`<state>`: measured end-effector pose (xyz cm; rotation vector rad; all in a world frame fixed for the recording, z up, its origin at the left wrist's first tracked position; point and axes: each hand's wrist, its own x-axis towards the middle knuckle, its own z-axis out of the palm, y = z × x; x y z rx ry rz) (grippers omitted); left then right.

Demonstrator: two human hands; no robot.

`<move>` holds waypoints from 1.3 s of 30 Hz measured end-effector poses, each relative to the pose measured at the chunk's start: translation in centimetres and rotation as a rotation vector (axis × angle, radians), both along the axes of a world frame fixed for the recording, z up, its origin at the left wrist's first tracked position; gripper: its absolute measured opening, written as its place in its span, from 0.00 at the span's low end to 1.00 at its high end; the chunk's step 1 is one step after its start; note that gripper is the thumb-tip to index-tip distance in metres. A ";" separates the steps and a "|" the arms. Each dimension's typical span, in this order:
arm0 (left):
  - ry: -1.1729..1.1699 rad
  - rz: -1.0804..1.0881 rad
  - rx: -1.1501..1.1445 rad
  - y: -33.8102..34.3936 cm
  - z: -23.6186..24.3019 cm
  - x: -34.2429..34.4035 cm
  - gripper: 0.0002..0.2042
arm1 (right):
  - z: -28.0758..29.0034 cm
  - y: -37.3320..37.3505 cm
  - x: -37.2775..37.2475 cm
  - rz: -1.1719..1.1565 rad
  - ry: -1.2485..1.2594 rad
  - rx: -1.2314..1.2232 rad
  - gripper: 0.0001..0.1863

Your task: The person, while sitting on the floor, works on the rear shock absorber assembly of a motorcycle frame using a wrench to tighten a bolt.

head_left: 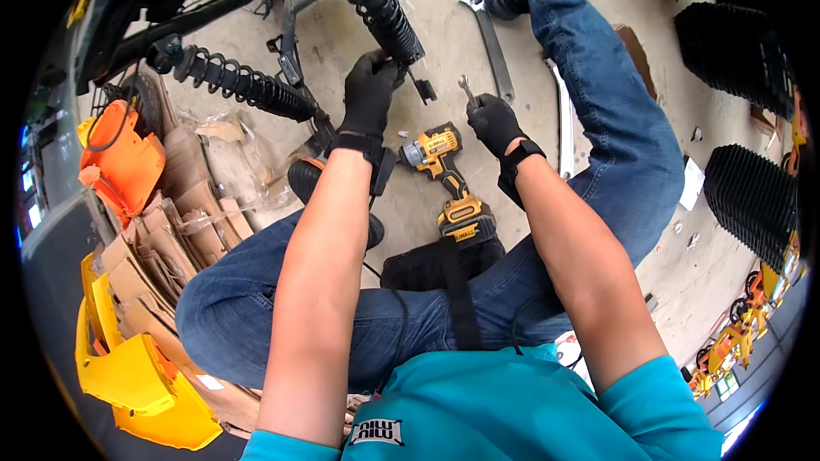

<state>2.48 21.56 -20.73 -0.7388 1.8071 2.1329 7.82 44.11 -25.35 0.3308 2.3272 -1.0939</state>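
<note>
Shock absorber (392, 27) looked not yet fastened below; left hand (369, 96) curled there, hold unclear; right hand (495, 122) gripped wrench (467, 90).

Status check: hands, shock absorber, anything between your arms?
Left hand at lower end of shock absorber. Right hand gripping small wrench. Cordless drill on floor between forearms.

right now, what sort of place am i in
Probably a vehicle workshop or assembly area, judging by the coil-spring shock absorber, yellow cordless power tool and large adjustable wrench.
</note>
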 end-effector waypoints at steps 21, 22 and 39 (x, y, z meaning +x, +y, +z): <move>0.058 -0.505 -1.073 -5.8 -10.7 9.1 0.08 | -6.2 3.5 -0.8 0.486 -0.010 0.337 0.17; 0.051 -0.566 -1.217 -6.1 -12.1 10.5 0.08 | -7.8 4.1 0.4 0.573 0.002 0.442 0.18; -0.323 -0.161 -1.164 -4.3 -10.1 0.9 0.21 | -0.7 -1.6 -4.0 -0.139 -0.073 -0.163 0.12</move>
